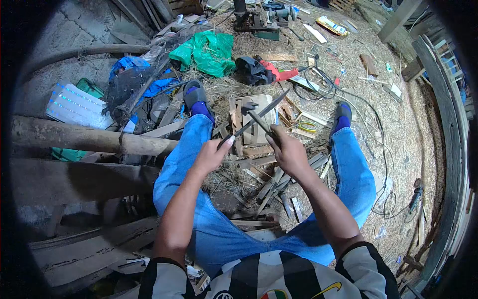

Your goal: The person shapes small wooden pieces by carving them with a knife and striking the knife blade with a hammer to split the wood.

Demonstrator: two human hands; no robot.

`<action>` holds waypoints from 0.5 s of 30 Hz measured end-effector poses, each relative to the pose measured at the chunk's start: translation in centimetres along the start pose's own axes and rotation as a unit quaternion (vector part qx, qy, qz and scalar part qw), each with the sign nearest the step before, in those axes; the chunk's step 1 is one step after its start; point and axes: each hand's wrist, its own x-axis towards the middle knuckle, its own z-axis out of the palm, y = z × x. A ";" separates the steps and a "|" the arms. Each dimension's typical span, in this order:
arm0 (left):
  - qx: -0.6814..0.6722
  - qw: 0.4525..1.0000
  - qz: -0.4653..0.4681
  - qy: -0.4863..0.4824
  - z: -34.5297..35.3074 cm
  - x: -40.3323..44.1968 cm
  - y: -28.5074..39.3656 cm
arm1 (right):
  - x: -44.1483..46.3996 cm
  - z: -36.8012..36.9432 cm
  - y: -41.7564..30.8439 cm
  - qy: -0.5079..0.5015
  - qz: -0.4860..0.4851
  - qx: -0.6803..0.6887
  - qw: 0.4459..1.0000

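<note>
My left hand (214, 155) is closed around the grip of a long knife (274, 103), whose dark blade points up and to the right. In my right hand (289, 152) is a hammer (260, 121), held by its handle with the head toward the far left. Hammer and blade cross in view; whether they touch I cannot tell. Beneath them, between my feet, lies a pale flat board (256, 134) among wood offcuts. Yellow-handled pliers (304, 127) rest on the scraps to the right of the board.
Beyond my feet lie a green plastic bag (206, 52), a red power tool (279, 74) and a looped black cable (318, 84). A thick wooden pole (89, 137) runs along my left. Wood shavings cover the ground, and planks (438, 99) line the right side.
</note>
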 end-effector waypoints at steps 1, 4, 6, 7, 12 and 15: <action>0.004 1.000 0.003 0.000 0.1 0.0 0.2 | 0.0 0.1 0.0 0.000 0.000 -0.001 1.000; 0.009 1.000 0.009 0.004 0.1 -0.2 0.3 | 0.0 0.9 0.3 -0.046 0.040 -0.032 0.998; 0.011 1.000 0.015 0.006 0.2 -0.1 0.4 | 0.2 1.3 0.6 -0.059 0.069 -0.060 0.994; 0.007 1.000 0.017 0.005 0.1 -0.1 0.4 | 0.3 1.1 0.2 -0.059 0.068 -0.060 0.994; -0.002 1.000 0.011 0.013 0.1 -0.2 0.3 | 0.8 -1.3 -3.7 0.097 -0.042 0.042 0.993; -0.007 0.998 0.063 0.025 0.0 0.0 -0.3 | 0.9 -0.9 -3.7 0.146 -0.055 0.067 0.985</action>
